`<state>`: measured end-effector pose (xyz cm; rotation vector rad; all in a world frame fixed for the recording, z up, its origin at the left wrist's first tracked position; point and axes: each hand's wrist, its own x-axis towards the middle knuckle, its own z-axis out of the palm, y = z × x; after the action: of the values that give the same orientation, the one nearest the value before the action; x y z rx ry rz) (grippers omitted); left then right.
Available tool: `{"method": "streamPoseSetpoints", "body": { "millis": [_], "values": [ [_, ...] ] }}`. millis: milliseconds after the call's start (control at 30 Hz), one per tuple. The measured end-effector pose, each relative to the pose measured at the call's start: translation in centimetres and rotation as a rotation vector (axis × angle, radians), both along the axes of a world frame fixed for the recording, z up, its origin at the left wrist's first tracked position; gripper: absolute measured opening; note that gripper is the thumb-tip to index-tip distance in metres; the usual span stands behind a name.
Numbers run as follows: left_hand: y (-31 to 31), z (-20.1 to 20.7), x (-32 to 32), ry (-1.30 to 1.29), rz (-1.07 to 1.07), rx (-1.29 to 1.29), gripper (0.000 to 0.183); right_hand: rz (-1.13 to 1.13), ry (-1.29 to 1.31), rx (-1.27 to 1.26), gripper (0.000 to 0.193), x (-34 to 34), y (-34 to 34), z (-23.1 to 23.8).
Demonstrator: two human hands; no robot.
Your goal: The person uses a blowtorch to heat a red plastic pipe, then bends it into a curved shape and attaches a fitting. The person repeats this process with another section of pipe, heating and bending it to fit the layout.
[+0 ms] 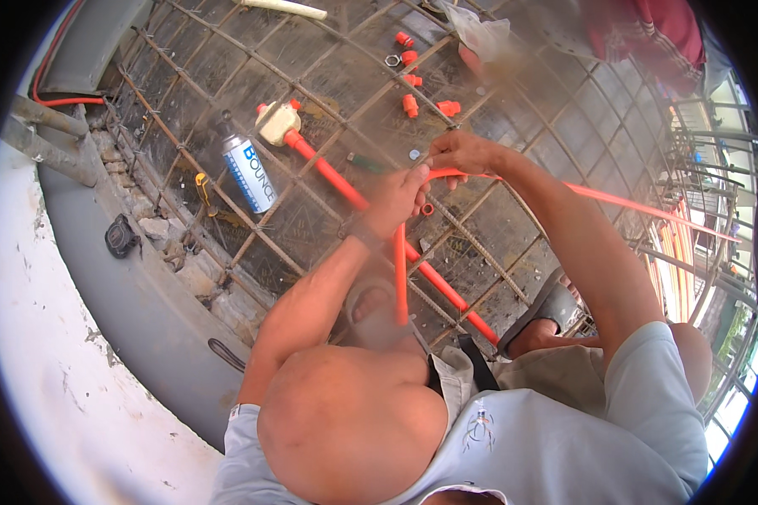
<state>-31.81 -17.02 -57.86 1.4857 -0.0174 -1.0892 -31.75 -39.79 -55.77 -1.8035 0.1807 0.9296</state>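
Note:
A long orange conduit pipe (401, 282) rises from between my legs, bends at my hands and runs off far to the right. My left hand (400, 200) is closed around it at the bend. Just beyond, my right hand (461, 154) grips the same pipe with bent fingers. Below the hands lies a small orange ring (428, 209). A thicker orange pipe (337, 181) passes under the steel bars and joins a cream junction box (277, 124) with orange fittings. Beside the box is a white and blue spray can (248, 175).
A rebar grid (299, 88) covers the dark boards. Several orange connectors (410, 105) lie at the far middle, near a metal ring nut (392, 61) and a plastic bag (477, 29). A black tape measure (121, 236) rests on the left ledge. My sandalled foot (550, 316) is at right.

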Motion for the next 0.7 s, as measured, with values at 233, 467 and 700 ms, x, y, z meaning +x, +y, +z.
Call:
{"method": "streamPoseSetpoints", "body": {
  "millis": [233,467,700],
  "values": [
    [1.3,1.0,-1.4,0.145,0.110,0.026,0.049,0.030,0.005,0.028,0.031,-0.3,-0.3,0.2],
    [6.0,0.6,-8.5,0.107,0.064,0.056,0.048,0.165,-0.177,-0.055,0.039,-1.4,-0.1,-1.5],
    [6.3,6.2,-3.3,-0.078,0.041,0.015,0.054,0.306,-0.464,-0.568,0.040,-1.1,1.1,-0.2]
  ]
}}
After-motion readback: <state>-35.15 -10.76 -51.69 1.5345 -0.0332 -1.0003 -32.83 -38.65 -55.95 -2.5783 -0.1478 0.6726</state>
